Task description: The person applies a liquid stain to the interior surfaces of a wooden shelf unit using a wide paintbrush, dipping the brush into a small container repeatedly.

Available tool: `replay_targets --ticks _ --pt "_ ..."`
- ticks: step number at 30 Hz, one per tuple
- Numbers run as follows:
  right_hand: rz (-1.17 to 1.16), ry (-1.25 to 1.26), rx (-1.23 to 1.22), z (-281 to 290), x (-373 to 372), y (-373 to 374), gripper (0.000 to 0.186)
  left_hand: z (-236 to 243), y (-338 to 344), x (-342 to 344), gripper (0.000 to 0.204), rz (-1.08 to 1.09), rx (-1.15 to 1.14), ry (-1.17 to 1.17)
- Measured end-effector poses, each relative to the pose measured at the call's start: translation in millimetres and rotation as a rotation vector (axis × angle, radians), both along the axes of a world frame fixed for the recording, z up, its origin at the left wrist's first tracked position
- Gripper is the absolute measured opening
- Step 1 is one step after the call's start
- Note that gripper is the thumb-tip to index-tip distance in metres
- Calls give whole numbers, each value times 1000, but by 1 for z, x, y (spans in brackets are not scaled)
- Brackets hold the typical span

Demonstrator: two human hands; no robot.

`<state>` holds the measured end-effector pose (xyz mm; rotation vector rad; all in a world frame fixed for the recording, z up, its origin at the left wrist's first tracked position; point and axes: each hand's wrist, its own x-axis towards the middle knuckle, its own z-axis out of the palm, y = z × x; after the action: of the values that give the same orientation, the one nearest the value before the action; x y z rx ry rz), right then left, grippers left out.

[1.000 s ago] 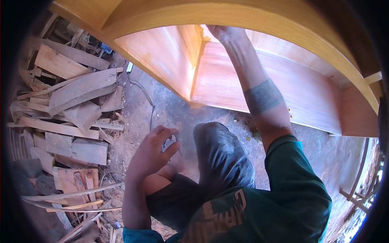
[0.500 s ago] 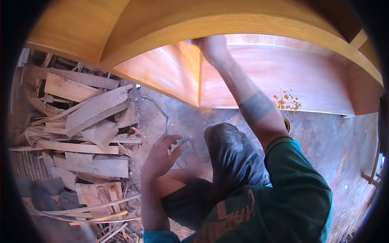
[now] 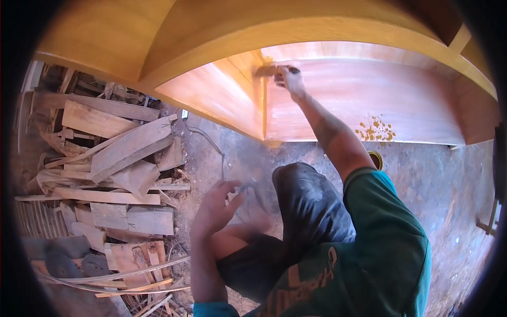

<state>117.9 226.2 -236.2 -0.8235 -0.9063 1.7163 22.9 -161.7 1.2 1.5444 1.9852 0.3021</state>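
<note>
A paintbrush is gripped in my right hand, its bristles against the yellow-coated inner side of a wooden cabinet, near the corner with the pale pinkish board. Yellow spots dot that board's lower part. Below it, partly behind my right arm, a round can shows. My left hand hovers by my bent bare leg with its fingers curved and apart, nothing visible in them. The cabinet's curved yellow front rail arches above the opening.
A heap of offcut boards and scrap wood lies along the left on the dusty concrete floor. A grey cable runs from a small white connector toward my left hand. Dark-trousered knee sits below the cabinet.
My right hand has come down from under the yellow rail, bringing the brush into view. The camera's view has shifted, showing the spots and can. My left hand remains low with fingers apart.
</note>
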Motion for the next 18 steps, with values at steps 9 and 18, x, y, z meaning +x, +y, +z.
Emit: replay_targets --ticks 9,18 --pt "-20 209 -19 -90 16 5 25 21 4 22 33 -144 113 46" --pt "-245 -132 68 -47 -2 80 20 13 19 17 33 -119 74 12"
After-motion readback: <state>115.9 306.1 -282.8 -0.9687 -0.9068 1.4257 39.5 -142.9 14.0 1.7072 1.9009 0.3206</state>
